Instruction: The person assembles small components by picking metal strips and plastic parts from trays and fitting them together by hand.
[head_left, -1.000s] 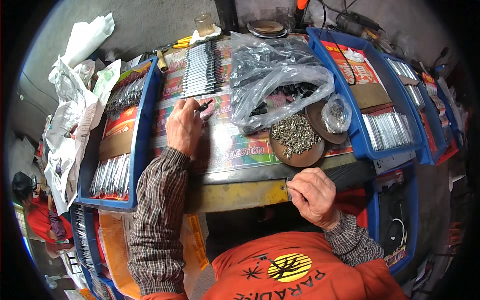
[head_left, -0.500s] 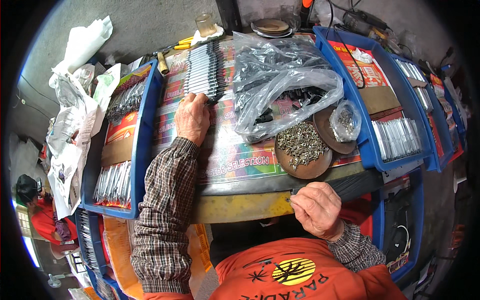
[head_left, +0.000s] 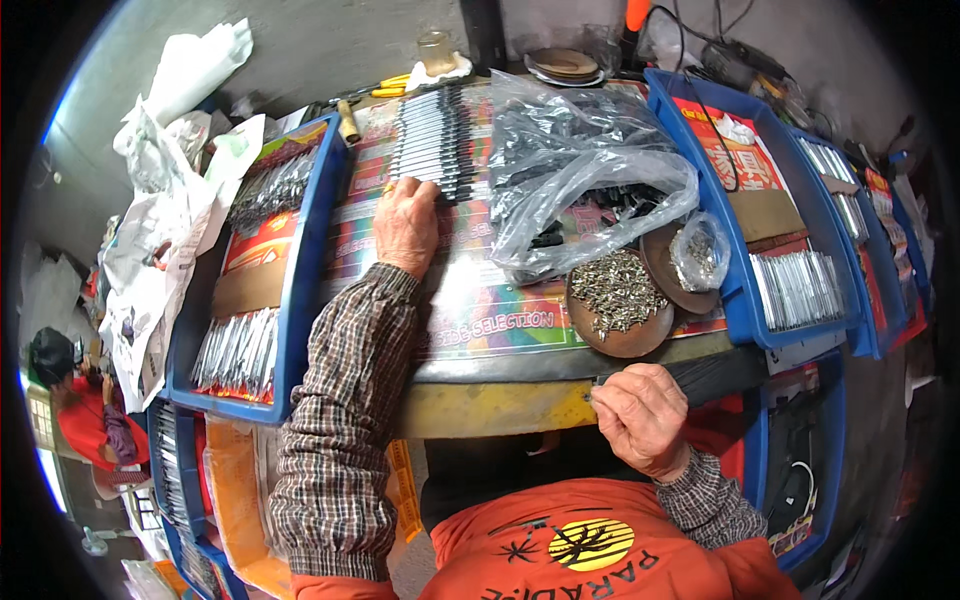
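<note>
My left hand (head_left: 408, 227) is at the near end of a row of slim silver-and-black, pen-like rods (head_left: 428, 140) laid side by side on the table. Its fingers are bent and closed at the nearest rod, and the fingertips are partly hidden. By the table's front edge, my right hand (head_left: 645, 420) is closed in a pinch, with a small dark bit at its fingertips too small to name. Just beyond it, a round brown dish (head_left: 625, 342) bears a heap of small metal tips (head_left: 615, 290). A clear plastic bag (head_left: 590, 165) of black parts lies behind the dish.
Blue trays (head_left: 290, 370) (head_left: 735, 300) holding bundles of silver rods flank the table. A second dish (head_left: 690, 297) bears a small clear bag (head_left: 700, 250). At the back are a glass (head_left: 437, 52) and stacked plates (head_left: 563, 65). Another person (head_left: 85, 410) sits far left.
The whole view has shifted slightly, with the table things now a little farther right. Both hands keep nearly the same places and closed poses.
</note>
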